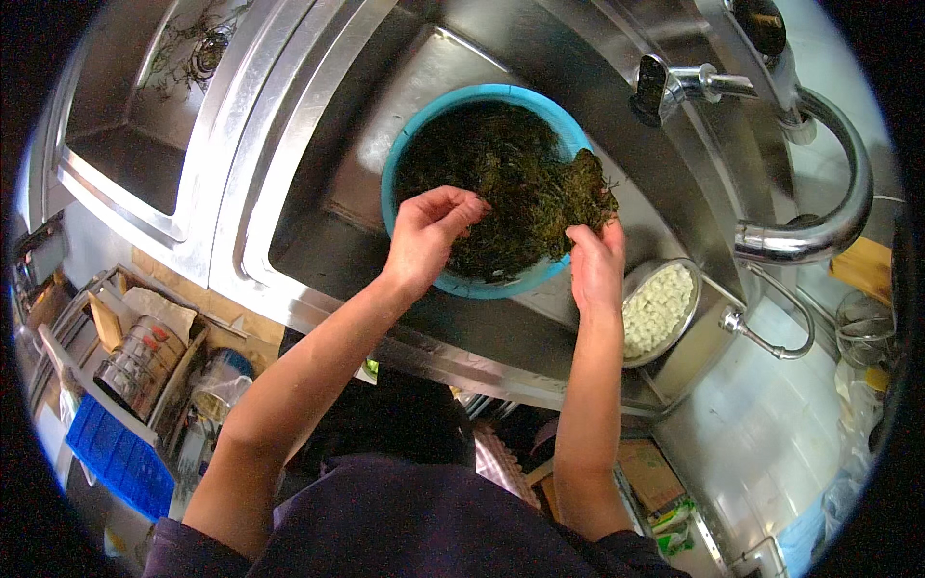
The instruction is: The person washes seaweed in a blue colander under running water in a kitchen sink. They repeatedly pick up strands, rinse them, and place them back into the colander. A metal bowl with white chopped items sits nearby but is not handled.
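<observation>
A turquoise plastic basin (402, 137) stands in a stainless steel sink (383, 137), filled with dark green, stringy seaweed-like greens (477, 152). My right hand (598, 271) grips a clump of these greens (589, 188) at the basin's right rim. Part of the clump rises above the rim, and its lower strands run into the mass below. Over the left half of the basin is my left hand (433, 231), thumb and fingertips brought together close above the greens. Whether those fingertips pinch a small piece cannot be made out.
A metal bowl of white, lumpy food (659, 311) sits right of my right forearm. A curved steel faucet (853, 173) arches at the right. Stray strands lie around the drain (209, 54) of a second sink basin. Lower left are a crate (184, 361) and a blue plastic tray (119, 455).
</observation>
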Tool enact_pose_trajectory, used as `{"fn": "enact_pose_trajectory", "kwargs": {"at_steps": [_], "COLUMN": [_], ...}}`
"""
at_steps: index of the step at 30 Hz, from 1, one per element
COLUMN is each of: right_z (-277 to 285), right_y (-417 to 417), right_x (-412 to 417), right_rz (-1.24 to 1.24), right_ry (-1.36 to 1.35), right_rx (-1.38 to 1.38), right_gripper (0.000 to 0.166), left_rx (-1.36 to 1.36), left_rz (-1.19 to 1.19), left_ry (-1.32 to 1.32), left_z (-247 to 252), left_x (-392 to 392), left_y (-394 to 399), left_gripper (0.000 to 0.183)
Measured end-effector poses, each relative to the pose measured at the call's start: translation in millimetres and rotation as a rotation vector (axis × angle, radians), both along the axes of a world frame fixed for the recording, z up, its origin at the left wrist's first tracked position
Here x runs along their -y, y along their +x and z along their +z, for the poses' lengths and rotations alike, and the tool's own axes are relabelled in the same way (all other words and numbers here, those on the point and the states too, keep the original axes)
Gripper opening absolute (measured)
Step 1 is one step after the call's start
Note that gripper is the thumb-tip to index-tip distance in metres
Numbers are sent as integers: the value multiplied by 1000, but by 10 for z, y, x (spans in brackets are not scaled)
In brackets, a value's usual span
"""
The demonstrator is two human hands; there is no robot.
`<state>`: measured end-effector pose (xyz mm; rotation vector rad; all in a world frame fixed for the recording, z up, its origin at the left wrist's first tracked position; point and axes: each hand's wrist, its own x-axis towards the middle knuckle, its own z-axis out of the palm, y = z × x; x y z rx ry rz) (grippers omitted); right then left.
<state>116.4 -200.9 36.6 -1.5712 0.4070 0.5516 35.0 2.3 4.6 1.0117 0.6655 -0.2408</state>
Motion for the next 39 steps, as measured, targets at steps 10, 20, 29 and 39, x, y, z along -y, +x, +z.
{"fn": "enact_pose_trajectory", "kwargs": {"at_steps": [10,20,29,39], "right_z": [24,-116,-387,-359], "right_y": [-205,-118,-193,-356], "right_x": [-262,-314,-5,174], "right_rz": [680,798,653,661], "right_ry": [-1130,-1234,-1221,-1086], "right_rx": [508,448,698,570], "right_gripper": [33,43,31,40], "left_rx": [59,43,65,211], "left_rz": [155,233,190,202], "left_ry": [4,-188,-203,68], "left_z": [141,402,1041,1973], "left_x": [-405,-450,-694,-1498], "left_y": [-31,33,128,270], "left_gripper": [6,9,8,10]}}
